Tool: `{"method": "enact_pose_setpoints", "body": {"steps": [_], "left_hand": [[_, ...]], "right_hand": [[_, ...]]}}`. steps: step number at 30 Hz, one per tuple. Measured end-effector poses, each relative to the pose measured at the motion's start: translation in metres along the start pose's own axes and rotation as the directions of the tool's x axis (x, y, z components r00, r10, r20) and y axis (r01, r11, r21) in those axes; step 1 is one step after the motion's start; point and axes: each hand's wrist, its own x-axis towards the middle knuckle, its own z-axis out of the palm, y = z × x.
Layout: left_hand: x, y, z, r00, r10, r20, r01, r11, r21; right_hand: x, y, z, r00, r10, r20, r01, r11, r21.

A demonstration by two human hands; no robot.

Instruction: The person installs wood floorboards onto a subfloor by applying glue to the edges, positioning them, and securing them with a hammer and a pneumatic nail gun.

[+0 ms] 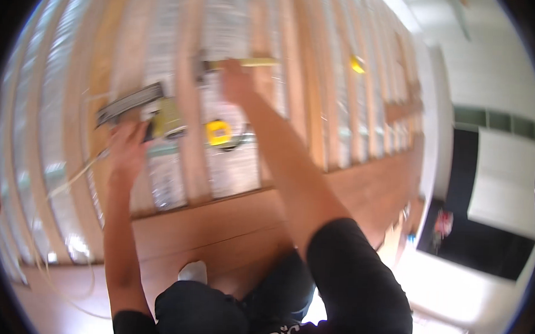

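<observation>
Nail gun (140, 109) — long axis slanting up-right, left hand (127, 147) gripping.

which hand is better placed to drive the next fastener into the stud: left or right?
Left, probably. The left hand already grips the nail gun beside the stud. The right hand is busy up at the yellow level against the framing.

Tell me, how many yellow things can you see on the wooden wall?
3, though blur may hide more: a yellow tape measure between the studs, a long yellow level at the right hand, and a small yellow spot farther right.
</observation>
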Motion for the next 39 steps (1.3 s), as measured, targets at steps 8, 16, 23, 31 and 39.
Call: {"method": "enact_pose_setpoints", "body": {"steps": [8, 16, 23, 31, 39], "left_hand": [[-0.006, -0.011, 0.005, 0.999, -0.028, 0.033, 0.022, 0.986, 0.167], [-0.033, 0.042, -0.015, 0.979, 0.038, -0.202, -0.03, 0.999, 0.043], [-0.159, 0.224, 0.063, 0.93, 0.367, -0.02, -0.213, 0.492, -0.844], [-0.165, 0.228, 0.075, 0.868, 0.438, 0.235, -0.048, 0.545, -0.837], [-0.17, 0.23, 0.074, 0.807, 0.511, 0.296, -0.146, 0.659, -0.738]], "right_hand": [[0.025, -0.041, -0.052, 0.983, -0.042, 0.18, 0.095, 0.95, -0.297], [-0.084, 0.021, -0.139, 0.932, -0.063, 0.358, 0.042, 0.997, 0.066], [-0.208, 0.131, -0.146, 0.524, 0.077, 0.848, 0.25, 0.938, -0.24], [-0.263, 0.175, -0.11, 0.44, 0.096, 0.893, 0.251, 0.941, -0.225], [-0.275, 0.185, -0.106, 0.467, 0.104, 0.878, 0.199, 0.955, -0.219]]}}
